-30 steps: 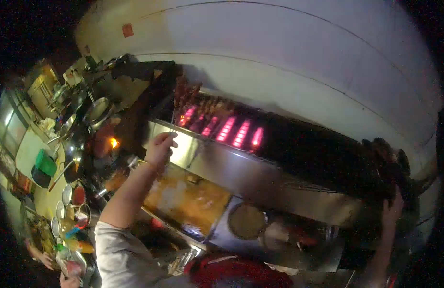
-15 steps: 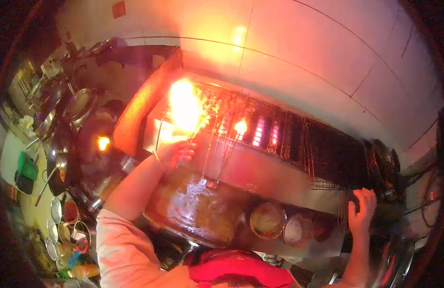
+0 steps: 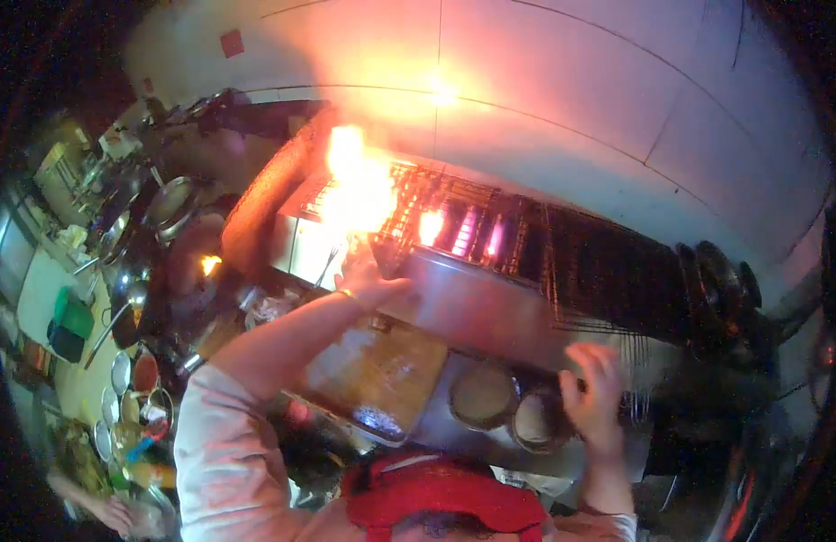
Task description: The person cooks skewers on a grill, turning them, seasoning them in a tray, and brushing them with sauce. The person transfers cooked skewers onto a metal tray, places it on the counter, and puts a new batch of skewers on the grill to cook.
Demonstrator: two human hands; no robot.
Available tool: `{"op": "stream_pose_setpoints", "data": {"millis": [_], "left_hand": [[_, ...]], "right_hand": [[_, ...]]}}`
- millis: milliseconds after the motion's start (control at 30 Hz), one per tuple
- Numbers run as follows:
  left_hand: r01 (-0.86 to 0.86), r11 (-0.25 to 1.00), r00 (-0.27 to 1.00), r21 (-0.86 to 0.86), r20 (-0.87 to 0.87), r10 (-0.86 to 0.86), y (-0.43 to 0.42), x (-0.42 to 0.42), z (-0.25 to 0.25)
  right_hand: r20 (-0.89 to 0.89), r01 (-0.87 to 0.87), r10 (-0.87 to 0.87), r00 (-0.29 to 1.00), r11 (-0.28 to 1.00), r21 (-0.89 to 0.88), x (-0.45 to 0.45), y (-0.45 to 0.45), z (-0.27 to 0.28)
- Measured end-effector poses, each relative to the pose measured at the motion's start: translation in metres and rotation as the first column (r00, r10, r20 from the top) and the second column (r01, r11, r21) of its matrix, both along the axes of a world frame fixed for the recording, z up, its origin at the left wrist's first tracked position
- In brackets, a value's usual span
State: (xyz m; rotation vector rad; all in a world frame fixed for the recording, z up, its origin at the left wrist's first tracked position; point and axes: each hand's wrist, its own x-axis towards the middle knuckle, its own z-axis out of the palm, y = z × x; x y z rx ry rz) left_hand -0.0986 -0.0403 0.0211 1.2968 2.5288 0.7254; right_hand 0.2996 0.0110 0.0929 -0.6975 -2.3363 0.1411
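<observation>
My left hand (image 3: 367, 276) reaches over the front edge of the grill (image 3: 477, 262), close beneath a tall bright flame (image 3: 355, 194). Its thumb points right, but glare and blur hide its fingertips and anything in them. A dark piece (image 3: 388, 256) shows just beyond the hand, too blurred to name. Left of the hand, a thin forked metal tool (image 3: 328, 266) leans on the grill's bright edge. My right hand (image 3: 593, 387) hovers near the round bowls (image 3: 484, 396), fingers loosely bent and apart, with nothing in them. A flat tray (image 3: 373, 375) lies below my left forearm.
Wire grill baskets (image 3: 608, 271) lie along the grill's right side, with pans (image 3: 707, 275) beyond. Smaller flames (image 3: 431, 226) burn mid-grill. At left stand a wok (image 3: 197, 257) with fire under it and several small containers (image 3: 120, 370). Another person's hand (image 3: 115, 517) shows at lower left.
My left hand has shifted right and turned; the long thin rods beside it no longer show there. My right hand has moved left toward the bowls. The camera view has shifted slightly.
</observation>
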Motion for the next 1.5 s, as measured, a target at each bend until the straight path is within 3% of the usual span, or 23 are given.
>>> {"op": "stream_pose_setpoints", "data": {"millis": [100, 200, 233, 300, 400, 500, 567, 600, 633, 667, 733, 767, 900, 1000, 1100, 1200, 1267, 1333, 1367, 1400, 1433, 1467, 1500], "left_hand": [[-0.193, 0.972, 0.976, -0.135, 0.079, 0.204, 0.008, 0.037, 0.036], [-0.310, 0.941, 0.951, -0.135, -0.025, 0.310, 0.033, 0.023, -0.004], [-0.339, 0.932, 0.941, -0.130, -0.059, 0.334, 0.036, 0.028, 0.005], [-0.274, 0.940, 0.947, -0.205, -0.228, 0.226, 0.038, 0.031, 0.026], [-0.040, 0.963, 0.866, -0.268, -0.490, -0.101, 0.035, -0.044, -0.010], [-0.028, 0.966, 0.865, -0.256, -0.490, -0.105, 0.026, -0.013, 0.023], [0.385, 0.916, 0.913, -0.110, -0.098, -0.396, 0.017, -0.004, 0.024], [0.392, 0.919, 0.879, 0.041, 0.277, -0.387, 0.012, 0.006, 0.023], [0.305, 0.938, 0.718, 0.167, 0.607, -0.341, 0.008, 0.022, 0.027], [0.017, 0.991, 0.301, 0.130, 0.945, -0.129, 0.007, 0.055, 0.039], [-0.037, 0.973, -0.246, 0.230, 0.941, -0.232, 0.007, 0.067, 0.028], [-0.069, 0.969, -0.367, 0.236, 0.898, -0.244, 0.010, 0.067, 0.022], [-0.037, 0.943, -0.730, 0.330, 0.636, -0.251, 0.024, 0.051, -0.004], [-0.014, 0.905, -0.860, 0.426, 0.456, -0.228, 0.027, 0.039, -0.018], [-0.036, 0.876, -0.879, 0.480, 0.403, -0.257, 0.025, 0.039, -0.013], [-0.162, 0.933, -0.592, 0.320, 0.725, -0.351, 0.004, 0.053, 0.023], [-0.374, 0.911, -0.406, 0.171, 0.853, -0.327, -0.017, 0.058, 0.024], [-0.552, 0.799, -0.066, 0.239, 0.943, -0.328, -0.050, 0.053, -0.010], [-0.585, 0.718, 0.187, 0.377, 0.924, -0.333, -0.069, 0.034, -0.038], [-0.550, 0.665, 0.547, 0.505, 0.820, -0.170, -0.085, 0.026, -0.032], [-0.468, 0.638, 0.811, 0.612, 0.584, 0.036, -0.101, 0.020, -0.025], [-0.382, 0.578, 0.862, 0.721, 0.503, -0.057, -0.104, 0.009, -0.014], [-0.266, 0.601, 0.949, 0.753, 0.314, 0.026, -0.099, 0.007, -0.004]], "right_hand": [[-0.083, -0.086, 0.081, 0.993, 0.994, -0.064, 0.011, -0.006, -0.013], [-0.142, -0.147, 0.127, 0.982, 0.980, -0.136, 0.034, -0.010, -0.034], [-0.127, -0.153, 0.133, 0.983, 0.975, -0.162, 0.043, -0.012, -0.038], [-0.072, -0.134, 0.123, 0.990, 0.977, -0.167, 0.059, -0.016, -0.056], [0.025, -0.170, 0.180, 0.983, 0.961, -0.219, 0.076, -0.017, -0.064], [-0.109, -0.176, 0.161, 0.981, 0.974, -0.143, 0.077, -0.020, -0.058], [-0.103, -0.152, 0.137, 0.985, 0.977, -0.152, 0.074, -0.022, -0.059], [-0.098, -0.138, 0.123, 0.988, 0.978, -0.156, 0.072, -0.024, -0.059], [-0.066, -0.121, 0.111, 0.992, 0.977, -0.174, 0.069, -0.025, -0.059], [-0.031, -0.101, 0.097, 0.995, 0.976, -0.192, 0.067, -0.028, -0.058], [0.015, -0.049, 0.054, 0.998, 0.974, -0.222, 0.060, -0.035, -0.060], [0.027, -0.020, 0.027, 0.999, 0.972, -0.234, 0.057, -0.039, -0.064], [0.215, 0.075, -0.026, 0.976, 0.971, -0.225, 0.032, -0.050, -0.047], [0.177, 0.127, -0.082, 0.981, 0.957, -0.262, 0.024, -0.063, -0.063], [0.160, 0.149, -0.095, 0.983, 0.916, -0.373, 0.014, -0.068, -0.066], [0.159, 0.118, -0.069, 0.985, 0.938, -0.327, 0.011, -0.069, -0.063], [0.246, 0.161, -0.077, 0.966, 0.926, -0.343, 0.017, -0.066, -0.067], [0.254, 0.195, -0.105, 0.962, 0.911, -0.363, 0.026, -0.066, -0.070], [0.219, 0.202, -0.125, 0.968, 0.903, -0.378, 0.030, -0.066, -0.071], [0.183, 0.206, -0.143, 0.973, 0.894, -0.397, 0.032, -0.065, -0.072], [0.174, 0.180, -0.117, 0.978, 0.897, -0.404, 0.034, -0.061, -0.076], [0.168, 0.153, -0.090, 0.982, 0.900, -0.409, 0.037, -0.057, -0.079], [0.163, 0.125, -0.063, 0.985, 0.904, -0.410, 0.040, -0.052, -0.080]]}}
